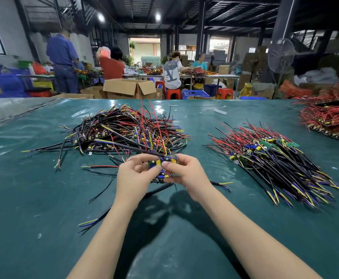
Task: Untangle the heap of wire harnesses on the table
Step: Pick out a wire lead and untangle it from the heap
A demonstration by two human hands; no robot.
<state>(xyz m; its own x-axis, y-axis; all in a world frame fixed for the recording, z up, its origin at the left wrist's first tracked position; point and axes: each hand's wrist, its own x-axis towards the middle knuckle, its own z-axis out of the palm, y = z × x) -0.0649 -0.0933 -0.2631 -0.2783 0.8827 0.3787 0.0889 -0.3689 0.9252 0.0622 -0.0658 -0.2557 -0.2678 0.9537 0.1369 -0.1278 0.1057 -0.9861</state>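
The job looks roughly half done. A tangled heap (pixel 124 131) of harnesses lies left of the middle of the counter (pixel 43 188), its wires crossing every way. Toward the right edge, a combed pile (pixel 273 158) has its wires running mostly one way and looks already sorted. Just in front of the heap, the left hand (pixel 133 175) and right hand (pixel 186 175) both pinch one harness board (pixel 160 164) with curled fingers. Its wires trail back into the heap, so it is seemingly not yet free.
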